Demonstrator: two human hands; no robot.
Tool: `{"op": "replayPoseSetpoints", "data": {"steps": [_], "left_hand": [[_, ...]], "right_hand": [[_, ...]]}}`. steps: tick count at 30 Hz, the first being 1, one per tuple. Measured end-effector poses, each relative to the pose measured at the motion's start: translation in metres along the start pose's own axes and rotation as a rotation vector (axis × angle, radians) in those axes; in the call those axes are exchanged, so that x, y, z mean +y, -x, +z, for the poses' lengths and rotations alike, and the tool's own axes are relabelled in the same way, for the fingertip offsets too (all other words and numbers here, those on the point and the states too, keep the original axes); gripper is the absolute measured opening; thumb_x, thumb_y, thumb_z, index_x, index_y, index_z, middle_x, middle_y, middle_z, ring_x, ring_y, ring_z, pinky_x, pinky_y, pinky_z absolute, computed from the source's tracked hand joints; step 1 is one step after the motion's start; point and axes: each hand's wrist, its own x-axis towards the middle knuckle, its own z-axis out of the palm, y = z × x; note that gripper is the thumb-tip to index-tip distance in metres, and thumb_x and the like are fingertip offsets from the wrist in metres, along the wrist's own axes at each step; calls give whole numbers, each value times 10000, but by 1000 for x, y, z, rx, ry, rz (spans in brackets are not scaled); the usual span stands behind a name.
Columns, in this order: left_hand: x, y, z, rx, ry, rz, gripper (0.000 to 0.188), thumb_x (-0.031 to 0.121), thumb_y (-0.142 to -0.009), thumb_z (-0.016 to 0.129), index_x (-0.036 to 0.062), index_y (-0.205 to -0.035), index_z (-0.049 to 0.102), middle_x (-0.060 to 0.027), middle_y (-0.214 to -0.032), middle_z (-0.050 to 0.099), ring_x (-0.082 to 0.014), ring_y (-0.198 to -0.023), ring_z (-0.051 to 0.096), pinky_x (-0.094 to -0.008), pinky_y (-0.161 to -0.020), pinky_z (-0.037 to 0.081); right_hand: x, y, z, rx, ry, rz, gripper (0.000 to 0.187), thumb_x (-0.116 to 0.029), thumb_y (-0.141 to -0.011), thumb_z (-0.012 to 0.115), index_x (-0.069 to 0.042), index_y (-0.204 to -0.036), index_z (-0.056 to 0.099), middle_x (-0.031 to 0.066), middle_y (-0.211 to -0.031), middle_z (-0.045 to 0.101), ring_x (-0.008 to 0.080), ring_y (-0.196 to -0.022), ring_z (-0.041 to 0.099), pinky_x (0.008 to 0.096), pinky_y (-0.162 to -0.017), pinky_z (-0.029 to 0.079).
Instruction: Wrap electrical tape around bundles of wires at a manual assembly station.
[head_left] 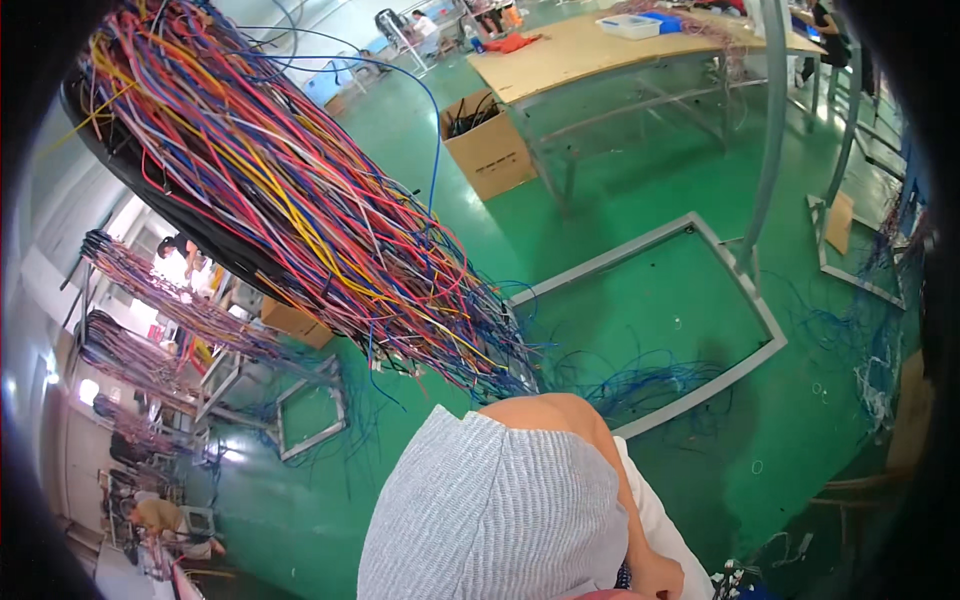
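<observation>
A grey ribbed sleeve fills the lower middle, and a bent bare forearm comes out of it. The arm seems to be my left one, and my left hand is partly in view at the bottom edge. Its fingers are hidden, so I cannot tell what it holds. White cloth lies beside the forearm. Several small white connectors are close by, right of the hand. My right hand is out of view. Beyond the elbow hangs a thick bundle of multicoloured wires.
A grey metal frame base stands on the green floor, with blue wire ends across it. Farther back are a cardboard box and a wooden-topped table bearing a white tray. More wire bundles hang at left; other people work there.
</observation>
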Motion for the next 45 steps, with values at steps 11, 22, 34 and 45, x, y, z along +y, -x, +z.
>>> {"op": "replayPoseSetpoints", "data": {"steps": [11, 22, 34, 45], "left_hand": [[31, -8, -26, -193, -36, 90, 256, 182, -678, 730, 49, -894, 695, -77, -791, 643, -214, -723, 617, -320, -617, 472], [68, -9, -39, -336, 38, 40, 219, 97, -862, 613, 66, -1078, 630, -27, -906, 542, -70, -740, 510, -239, -605, 418], [103, 26, -44, -303, 54, -207, 260, 98, -872, 613, 62, -1128, 645, -12, -826, 606, -39, -588, 480, -201, -509, 405], [131, -1, -60, -300, 193, -277, 265, 45, -877, 603, 9, -1133, 546, -26, -933, 605, -18, -692, 518, -167, -520, 415]], "right_hand": [[6, 1, -25, 224, 139, 112, 261, -205, -917, 514, -5, -819, 651, 154, -786, 639, 298, -716, 570, 386, -637, 466], [-2, 41, -19, 401, 144, 182, 92, -12, -763, 544, 13, -851, 555, 224, -1095, 557, 371, -990, 540, 416, -864, 423], [-54, 82, 5, 507, -400, 304, 179, -179, -774, 530, -8, -825, 529, 67, -764, 483, 129, -712, 467, 249, -647, 387], [-51, 39, 6, 240, -1010, 557, 415, -44, -815, 581, -27, -1201, 426, 63, -1026, 526, 157, -972, 539, 270, -805, 444]]}}
